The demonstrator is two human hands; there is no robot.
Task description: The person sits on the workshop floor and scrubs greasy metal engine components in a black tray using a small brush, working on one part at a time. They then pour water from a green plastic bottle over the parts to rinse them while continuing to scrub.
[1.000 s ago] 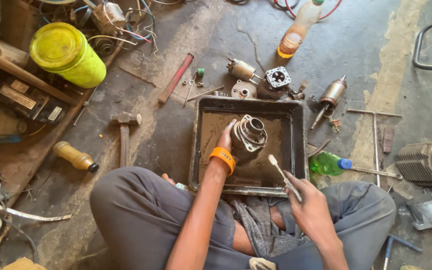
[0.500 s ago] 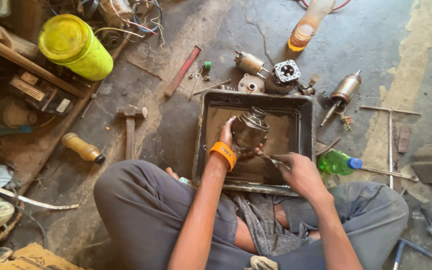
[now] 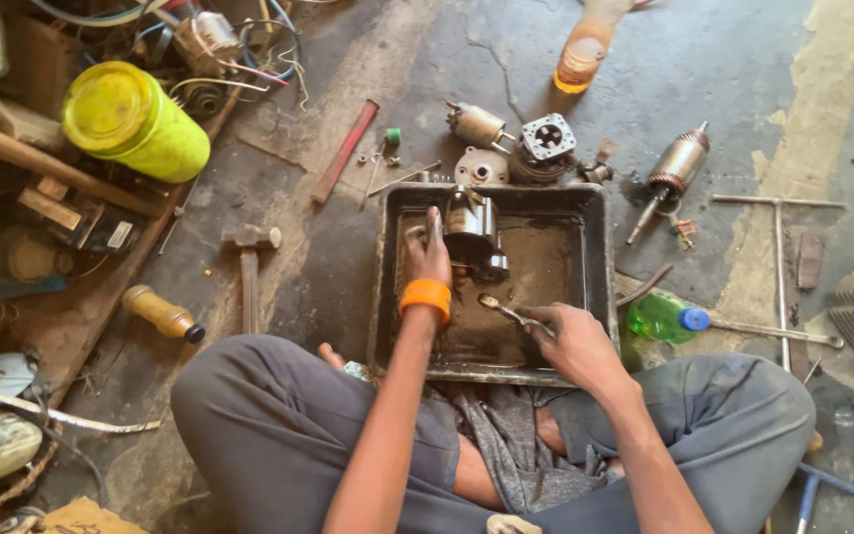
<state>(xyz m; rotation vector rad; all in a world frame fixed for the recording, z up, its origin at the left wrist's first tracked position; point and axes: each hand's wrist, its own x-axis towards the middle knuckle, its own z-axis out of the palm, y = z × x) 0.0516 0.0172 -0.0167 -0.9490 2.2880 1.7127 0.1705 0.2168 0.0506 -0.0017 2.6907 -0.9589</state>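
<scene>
I'm sitting cross-legged on the floor with the dark metal tray [image 3: 595, 247] right in front of my knees, centre of the frame. My left hand [image 3: 427, 259], orange band [image 3: 425, 297] at the wrist, is closed around the side of the motor housing [image 3: 471, 229], which stands in the upper left part of the tray, tipped a little on the wet, muddy bottom. My right hand [image 3: 570, 341] is shut on a small brush [image 3: 504, 311], its tip pointing up toward the housing and just short of it.

Here's my worry: that housing looks oily, and with my grip only on one side it could slip and drop into the slop, splashing my legs. If I scrub hard, the brush may skid off and flick grime. Above the tray lie loose parts, an end plate [image 3: 549, 136] and an armature [image 3: 672, 168]; a shove of the tray could knock them about. The green bottle [image 3: 662, 318] lies touching the tray's right edge, easy to bump with my elbow.
</scene>
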